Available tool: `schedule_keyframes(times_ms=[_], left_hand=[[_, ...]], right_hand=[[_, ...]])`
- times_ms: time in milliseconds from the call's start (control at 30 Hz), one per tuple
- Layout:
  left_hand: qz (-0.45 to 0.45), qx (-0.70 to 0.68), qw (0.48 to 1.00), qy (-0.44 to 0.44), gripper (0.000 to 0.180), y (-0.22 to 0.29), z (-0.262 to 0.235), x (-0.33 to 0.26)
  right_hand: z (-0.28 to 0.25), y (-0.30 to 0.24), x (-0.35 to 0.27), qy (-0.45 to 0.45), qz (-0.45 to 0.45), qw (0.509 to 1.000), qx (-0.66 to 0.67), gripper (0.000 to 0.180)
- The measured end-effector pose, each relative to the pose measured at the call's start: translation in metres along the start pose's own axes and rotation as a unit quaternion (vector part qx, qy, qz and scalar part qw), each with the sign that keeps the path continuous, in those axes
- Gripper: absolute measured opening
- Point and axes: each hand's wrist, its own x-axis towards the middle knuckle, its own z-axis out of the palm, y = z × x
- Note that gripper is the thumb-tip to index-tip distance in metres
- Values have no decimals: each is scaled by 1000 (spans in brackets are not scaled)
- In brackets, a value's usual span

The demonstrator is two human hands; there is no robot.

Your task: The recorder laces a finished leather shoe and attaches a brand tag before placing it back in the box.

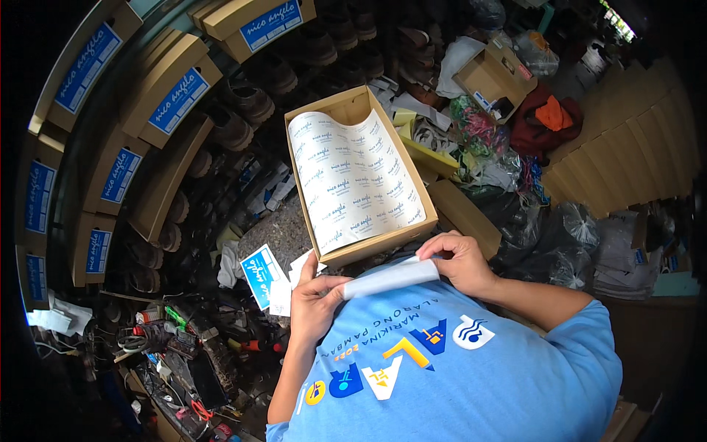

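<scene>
A rolled or folded strip of white paper [390, 278] lies across the front of my blue shirt, held at both ends. My left hand [315, 300] pinches its left end between thumb and fingers. At the right end, my right hand [460, 264] grips the paper with curled fingers. Just beyond my hands stands an open cardboard shoebox [379, 249], lined with printed white tissue paper [353, 177] that curls up at its far end. What lies under the tissue is hidden. Beside my left hand are a blue-and-white label [264, 274] and small white paper pieces [280, 298].
Stacked shoeboxes [173, 88] with blue labels line the left, beside rows of dark shoes [250, 103]. Tools and cables [184, 346] clutter the lower left. Plastic bags [571, 236], a red bag [545, 121] and stacked cardboard [626, 140] fill the right.
</scene>
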Motion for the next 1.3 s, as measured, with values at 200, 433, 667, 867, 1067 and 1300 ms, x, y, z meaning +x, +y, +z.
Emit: schedule_keyframes(times_ms=[200, 433, 667, 867, 1067, 1300], left_hand=[[48, -14, 998, -44, 16, 4, 3, 9], [29, -8, 999, 26, 16, -1, 0, 25], [26, -66, 988, 134, 30, 51, -2, 72], [128, 38, 968, 213, 30, 56, -1, 93], [200, 11, 956, 214, 19, 56, 2, 99], [252, 44, 941, 220, 17, 59, 4, 107]], right_hand=[[0, 26, 4, 28, 88, 996, -1, 21], [-7, -1, 43, 2, -82, 993, 89, 13], [-5, -54, 96, 48, -145, 988, 5, 18], [-6, -76, 121, 100, -242, 955, -142, 16], [-6, -78, 129, 122, -264, 945, -152, 16], [-14, -66, 134, 134, -247, 945, -168, 18]])
